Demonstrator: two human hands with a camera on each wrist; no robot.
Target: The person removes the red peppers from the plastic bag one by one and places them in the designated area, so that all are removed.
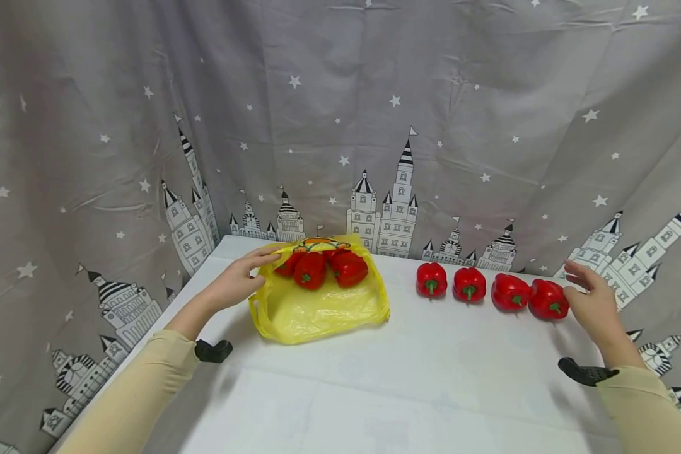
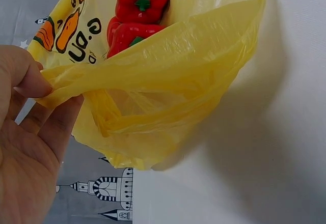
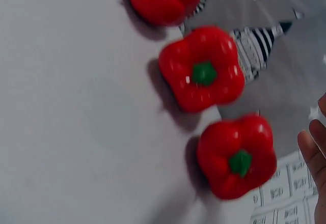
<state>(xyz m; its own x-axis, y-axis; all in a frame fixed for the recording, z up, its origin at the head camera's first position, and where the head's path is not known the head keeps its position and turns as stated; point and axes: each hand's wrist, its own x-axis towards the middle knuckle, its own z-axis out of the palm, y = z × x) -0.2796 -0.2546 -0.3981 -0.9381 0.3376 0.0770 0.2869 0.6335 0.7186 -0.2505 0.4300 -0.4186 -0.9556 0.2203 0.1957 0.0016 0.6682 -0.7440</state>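
Observation:
My left hand (image 1: 239, 277) pinches the rim of a thin yellow plastic bag (image 1: 318, 315) between thumb and fingers. The bag lies on the table with its mouth spread toward me. Inside it are red bell peppers (image 2: 142, 1) with green stems, partly covered by the plastic. To the right, several more red bell peppers stand in a row, the rightmost bell pepper (image 1: 548, 299) closest to my right hand (image 1: 597, 309). That hand has its fingers spread and holds nothing. A gap separates its fingers (image 3: 311, 150) from the nearest pepper (image 3: 237, 157) in the right wrist view.
A white table (image 1: 431, 378) carries everything. Behind and to the left hangs a grey curtain (image 1: 318, 113) printed with castles and stars, meeting the table's back edge close behind the pepper row.

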